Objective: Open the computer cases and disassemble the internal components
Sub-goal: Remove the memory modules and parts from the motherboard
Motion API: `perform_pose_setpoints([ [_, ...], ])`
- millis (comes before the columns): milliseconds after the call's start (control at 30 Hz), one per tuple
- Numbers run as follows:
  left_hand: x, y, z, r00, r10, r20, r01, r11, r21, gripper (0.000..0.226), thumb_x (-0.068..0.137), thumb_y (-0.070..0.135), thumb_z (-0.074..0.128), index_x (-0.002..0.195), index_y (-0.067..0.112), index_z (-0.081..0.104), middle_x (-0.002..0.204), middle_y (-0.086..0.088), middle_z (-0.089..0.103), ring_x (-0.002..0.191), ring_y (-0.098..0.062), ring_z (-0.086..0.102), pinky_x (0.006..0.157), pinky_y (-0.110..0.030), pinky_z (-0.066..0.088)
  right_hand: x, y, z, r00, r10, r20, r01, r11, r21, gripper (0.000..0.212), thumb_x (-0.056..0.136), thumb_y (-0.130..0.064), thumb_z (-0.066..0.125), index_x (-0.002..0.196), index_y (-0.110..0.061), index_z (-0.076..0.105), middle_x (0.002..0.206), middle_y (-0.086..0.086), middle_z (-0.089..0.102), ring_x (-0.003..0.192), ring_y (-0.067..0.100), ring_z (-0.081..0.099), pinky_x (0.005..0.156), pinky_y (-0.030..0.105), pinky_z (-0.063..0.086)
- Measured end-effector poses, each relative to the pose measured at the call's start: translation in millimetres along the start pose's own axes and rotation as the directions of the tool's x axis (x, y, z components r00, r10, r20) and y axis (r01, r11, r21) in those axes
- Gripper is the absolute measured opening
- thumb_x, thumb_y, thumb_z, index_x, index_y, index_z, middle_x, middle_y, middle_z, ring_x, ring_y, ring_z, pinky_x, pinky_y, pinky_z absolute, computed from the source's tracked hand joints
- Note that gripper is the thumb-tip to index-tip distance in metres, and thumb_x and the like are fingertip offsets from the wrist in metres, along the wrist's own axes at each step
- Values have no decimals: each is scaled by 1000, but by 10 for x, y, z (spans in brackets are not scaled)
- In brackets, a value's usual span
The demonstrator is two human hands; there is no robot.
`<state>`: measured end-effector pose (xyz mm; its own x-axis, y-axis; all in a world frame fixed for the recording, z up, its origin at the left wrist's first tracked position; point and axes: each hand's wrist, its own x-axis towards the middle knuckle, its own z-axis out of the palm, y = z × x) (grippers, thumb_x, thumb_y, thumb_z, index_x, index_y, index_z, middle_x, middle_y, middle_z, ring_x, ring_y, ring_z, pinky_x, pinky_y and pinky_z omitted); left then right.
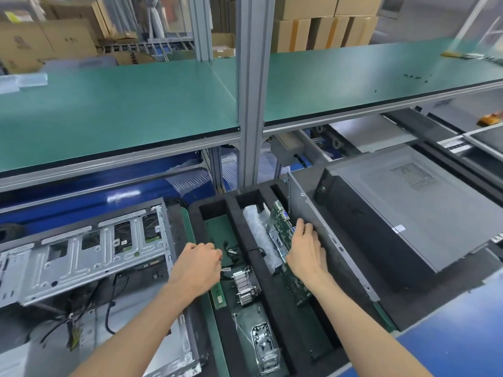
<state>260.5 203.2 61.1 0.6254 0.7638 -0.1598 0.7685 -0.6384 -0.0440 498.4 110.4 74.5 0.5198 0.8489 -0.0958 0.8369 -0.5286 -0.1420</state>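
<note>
An opened computer case (81, 257) lies at the left, its bare metal frame and loose black cables showing. A black foam tray (245, 270) with long slots sits in the middle. My right hand (307, 248) rests with straight fingers on a green motherboard (283, 235) standing on edge in the tray's right slot. My left hand (198, 265) is curled over the middle slot; what its fingers hold is hidden. In that slot lie a finned heatsink (245, 288), a memory stick (219, 293) and small cables. A closed grey case (408, 205) lies at the right.
A grey side panel (326, 235) leans against the tray's right side. A wrapped white part (261, 238) lies beside the motherboard. A green-topped shelf (136, 104) on aluminium posts runs above the bench. Cardboard boxes are stacked behind.
</note>
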Motion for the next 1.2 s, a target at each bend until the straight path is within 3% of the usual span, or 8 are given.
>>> perform_pose_setpoints([
  [67, -3, 3, -3, 1000, 1, -5, -1, 1000, -3, 35, 99, 31, 36, 112, 29, 68, 114, 9, 65, 101, -15, 62, 96, -35, 40, -71, 34, 33, 994, -82, -69, 65, 974, -217, 77, 87, -24, 69, 149, -2, 29, 133, 14, 49, 115, 26, 54, 76, 32, 53],
  [167, -11, 6, -18, 1000, -2, 4, 2, 1000, -25, 35, 100, 30, 36, 112, 29, 68, 114, 8, 65, 100, -15, 62, 97, -36, 40, -131, 35, 45, 979, -158, -127, 99, 918, -384, 64, 94, -16, 59, 149, 4, 33, 143, 17, 47, 124, 28, 50, 88, 36, 49],
  [333, -31, 13, -41, 1000, -4, 17, 5, 999, -41, 34, 100, 28, 36, 107, 27, 69, 110, 7, 66, 94, -18, 63, 97, -36, 39, -134, 27, 37, 975, -200, -100, 127, 864, -488, 54, 92, -6, 57, 143, 9, 44, 129, 17, 59, 113, 26, 59, 88, 33, 50],
  [467, -41, 9, -47, 1000, -8, 29, 9, 999, -38, 33, 99, 25, 36, 102, 24, 69, 104, 6, 67, 90, -19, 64, 95, -36, 40, -84, 131, 92, 977, -205, -60, 141, 832, -537, 56, 97, -2, 43, 150, 12, 29, 143, 23, 49, 127, 30, 51, 98, 34, 47],
  [667, -57, 15, -81, 1000, 2, -21, -4, 997, -72, 35, 101, 25, 36, 111, 24, 69, 107, 4, 68, 91, -20, 66, 94, -36, 41, -9, 323, 47, 995, -103, -9, 82, 840, -536, 57, 95, 1, 49, 146, 14, 29, 144, 30, 39, 127, 34, 46, 102, 36, 45],
  [767, -85, -13, -101, 1000, 9, -24, -11, 996, -88, 36, 101, 26, 37, 116, 25, 69, 112, 4, 69, 96, -20, 66, 98, -37, 42, -6, 425, 45, 996, -67, 52, 84, 872, -483, 75, 90, -8, 65, 148, 12, 23, 150, 30, 33, 133, 36, 42, 106, 37, 43],
  [933, -171, -48, -96, 999, 23, -24, -25, 997, -77, 36, 101, 25, 36, 113, 25, 70, 112, 6, 69, 97, -18, 65, 98, -36, 41, -24, 458, 31, 994, -57, 98, 89, 928, -362, 80, 87, -25, 74, 147, 4, 29, 153, 27, 28, 133, 36, 40, 103, 36, 45],
  [1200, -224, -49, -102, 998, 34, -54, -40, 993, -111, 36, 100, 24, 37, 111, 25, 72, 109, 6, 70, 94, -16, 66, 97, -34, 43, -49, 414, 1, 993, -65, 96, 89, 957, -275, 54, 86, -24, 67, 131, -2, 47, 149, 25, 33, 132, 38, 41, 100, 38, 47],
])
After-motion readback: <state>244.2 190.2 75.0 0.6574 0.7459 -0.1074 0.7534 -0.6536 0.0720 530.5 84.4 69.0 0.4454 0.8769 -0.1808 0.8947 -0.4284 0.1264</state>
